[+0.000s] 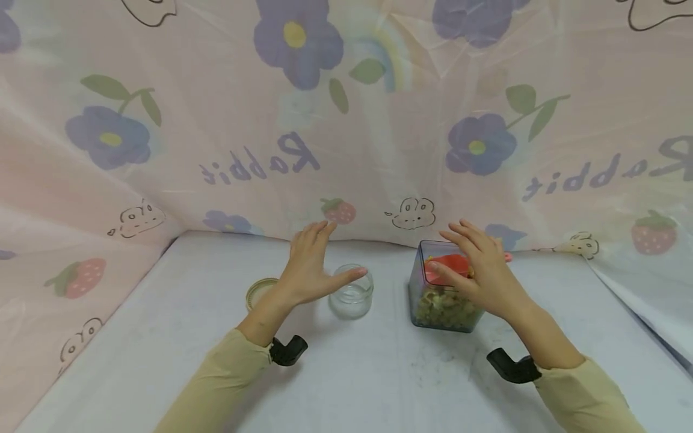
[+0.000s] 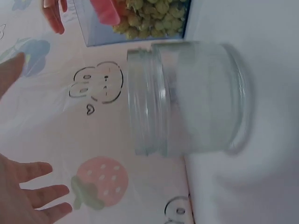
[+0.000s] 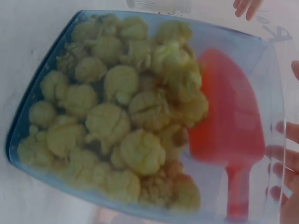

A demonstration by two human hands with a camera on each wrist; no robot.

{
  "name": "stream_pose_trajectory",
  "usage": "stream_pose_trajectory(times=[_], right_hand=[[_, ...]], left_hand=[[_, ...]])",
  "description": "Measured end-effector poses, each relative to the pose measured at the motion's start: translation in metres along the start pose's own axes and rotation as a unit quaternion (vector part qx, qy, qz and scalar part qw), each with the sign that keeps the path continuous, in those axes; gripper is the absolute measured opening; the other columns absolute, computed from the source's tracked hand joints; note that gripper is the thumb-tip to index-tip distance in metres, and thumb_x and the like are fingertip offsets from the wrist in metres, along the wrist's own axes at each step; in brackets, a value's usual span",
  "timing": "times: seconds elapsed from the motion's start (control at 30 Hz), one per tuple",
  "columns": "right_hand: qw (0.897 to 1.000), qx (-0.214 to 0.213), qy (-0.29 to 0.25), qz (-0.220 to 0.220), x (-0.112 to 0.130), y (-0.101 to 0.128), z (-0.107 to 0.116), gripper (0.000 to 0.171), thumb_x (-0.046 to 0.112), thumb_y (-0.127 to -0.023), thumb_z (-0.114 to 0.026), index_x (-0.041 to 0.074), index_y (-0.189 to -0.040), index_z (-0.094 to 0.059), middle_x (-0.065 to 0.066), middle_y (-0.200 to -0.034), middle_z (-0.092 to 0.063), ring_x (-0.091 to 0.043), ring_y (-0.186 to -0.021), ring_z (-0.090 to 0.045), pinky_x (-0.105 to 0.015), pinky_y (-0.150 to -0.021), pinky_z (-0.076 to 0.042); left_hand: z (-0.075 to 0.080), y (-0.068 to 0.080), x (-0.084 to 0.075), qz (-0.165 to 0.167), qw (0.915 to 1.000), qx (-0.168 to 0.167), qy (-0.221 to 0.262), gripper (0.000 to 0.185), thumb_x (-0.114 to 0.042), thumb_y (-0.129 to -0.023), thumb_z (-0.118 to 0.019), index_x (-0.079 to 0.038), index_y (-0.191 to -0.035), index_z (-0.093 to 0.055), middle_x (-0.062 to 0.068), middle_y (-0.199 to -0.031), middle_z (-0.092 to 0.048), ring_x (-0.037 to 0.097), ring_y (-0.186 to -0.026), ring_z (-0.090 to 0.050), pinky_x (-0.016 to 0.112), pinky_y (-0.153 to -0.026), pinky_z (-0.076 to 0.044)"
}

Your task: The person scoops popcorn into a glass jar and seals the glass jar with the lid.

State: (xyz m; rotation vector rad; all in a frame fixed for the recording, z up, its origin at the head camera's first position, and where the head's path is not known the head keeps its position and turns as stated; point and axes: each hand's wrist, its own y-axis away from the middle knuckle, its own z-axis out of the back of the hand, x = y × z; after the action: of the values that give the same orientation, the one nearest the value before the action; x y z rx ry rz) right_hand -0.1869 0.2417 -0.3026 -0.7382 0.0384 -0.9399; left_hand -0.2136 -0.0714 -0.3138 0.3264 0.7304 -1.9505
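Note:
A small clear glass jar [image 1: 352, 293] stands without a lid on the white table [image 1: 352, 379]. My left hand [image 1: 318, 260] hovers open just left of it, fingers straight and thumb stretched over its rim. In the left wrist view the jar [image 2: 191, 98] looks empty, and the hand's fingers [image 2: 35, 196] are spread clear of the glass. My right hand [image 1: 468, 261] is open over a clear square container [image 1: 418, 294] of yellow-green round pieces [image 3: 112, 121]. A red scoop [image 3: 231, 121] lies in it. The right fingers [image 3: 286, 156] show through the container's wall [image 3: 276, 79].
A round cream lid [image 1: 260, 291] lies flat on the table behind my left wrist. Pink fabric [image 1: 227, 132] printed with flowers and strawberries hangs close behind and along both sides, walling in the table.

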Motion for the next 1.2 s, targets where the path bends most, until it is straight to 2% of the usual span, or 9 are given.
stream_pose_trajectory(times=[0.13,0.4,0.67,0.87,1.2], right_hand=[[1.0,-0.02,0.001,0.002,-0.006,0.002,0.002,0.054,0.023,-0.083,-0.074,-0.001,-0.129,-0.056,-0.024,-0.137,-0.049,-0.043,-0.136,-0.033,-0.07,-0.1,-0.023],[0.999,-0.027,0.012,-0.014,-0.016,0.009,0.011,0.047,0.019,-0.086,-0.071,-0.002,-0.126,-0.057,-0.028,-0.135,-0.049,-0.047,-0.133,-0.034,-0.074,-0.097,-0.022],[0.999,-0.029,0.02,-0.009,-0.024,0.017,0.02,0.05,0.017,-0.083,-0.074,-0.003,-0.126,-0.057,-0.03,-0.133,-0.049,-0.049,-0.13,-0.036,-0.074,-0.101,-0.023],[0.999,-0.031,0.017,-0.007,-0.032,0.019,0.027,0.049,0.017,-0.082,-0.075,-0.002,-0.125,-0.059,-0.029,-0.132,-0.05,-0.049,-0.126,-0.041,-0.07,-0.1,-0.029],[0.998,0.003,-0.01,-0.061,-0.039,0.028,0.032,0.05,0.015,-0.084,-0.073,0.001,-0.13,-0.056,-0.023,-0.136,-0.048,-0.047,-0.123,-0.044,-0.069,-0.09,-0.037]], left_hand=[[-0.009,-0.006,-0.008,0.004,0.999,-0.006,0.045,0.101,-0.058,-0.074,-0.073,-0.009,-0.15,-0.029,0.011,-0.152,-0.032,0.03,-0.142,-0.023,0.055,-0.116,-0.015],[-0.031,-0.019,-0.031,0.026,0.9938,0.012,0.107,0.103,-0.061,-0.07,-0.076,-0.02,-0.15,-0.028,0.003,-0.156,-0.027,0.023,-0.144,-0.02,0.053,-0.115,-0.023],[-0.042,-0.028,-0.045,0.019,0.991,0.026,0.129,0.102,-0.059,-0.069,-0.077,-0.022,-0.15,-0.028,-0.001,-0.153,-0.029,0.022,-0.142,-0.025,0.051,-0.113,-0.028],[-0.05,-0.034,-0.052,0.014,0.9887,0.049,0.141,0.104,-0.059,-0.069,-0.077,-0.023,-0.152,-0.025,0.0,-0.155,-0.026,0.023,-0.143,-0.024,0.051,-0.112,-0.03],[-0.067,-0.042,-0.063,0.004,0.9878,0.073,0.137,0.107,-0.056,-0.068,-0.08,-0.025,-0.153,-0.022,0.004,-0.156,-0.024,0.025,-0.142,-0.027,0.051,-0.111,-0.033]])
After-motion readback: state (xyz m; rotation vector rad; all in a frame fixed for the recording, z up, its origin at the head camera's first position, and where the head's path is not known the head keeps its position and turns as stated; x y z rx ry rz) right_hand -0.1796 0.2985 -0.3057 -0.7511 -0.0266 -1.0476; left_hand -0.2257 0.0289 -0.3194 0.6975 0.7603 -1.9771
